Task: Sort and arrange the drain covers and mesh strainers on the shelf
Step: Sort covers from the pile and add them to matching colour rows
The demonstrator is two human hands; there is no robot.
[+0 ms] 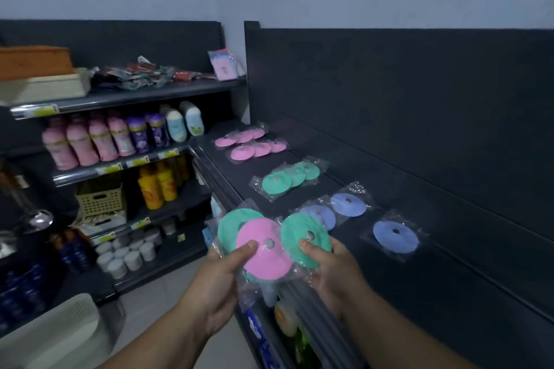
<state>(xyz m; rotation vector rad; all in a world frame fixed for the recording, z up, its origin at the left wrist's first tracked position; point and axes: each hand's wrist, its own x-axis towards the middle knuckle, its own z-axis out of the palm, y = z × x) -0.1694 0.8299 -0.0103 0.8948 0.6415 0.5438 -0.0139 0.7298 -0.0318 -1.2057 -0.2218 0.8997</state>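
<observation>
Holding three bagged covers out over the front edge of the shelf (389, 278), you are partway through the sort. Your left hand (215, 275) is gripping the pink cover (266, 263), thumb pressing on its face, with the left green cover (233, 225) fanned out behind it in the same grasp. Your right hand (334, 272) is pinching the right green cover (296, 228), thumb lying beside its centre hole. The two bundles are touching between your hands.

Just beyond your right hand, the purple covers (347, 204) are lying on the shelf: two overlapping, a third sitting apart off to the right of your grip, so that group is looking loose. Farther from your hands, the green row (287, 178) is lying neatly overlapped. At the far end, well away from your grip, the pink rows (257, 150) are sitting in two tidy lines.

By my reading, the colour groups are already forming, and you are left with placing the two greens on the green row, the pink one with the far pinks, and closing up the purples. No mesh strainers are showing that I can make out.
</observation>
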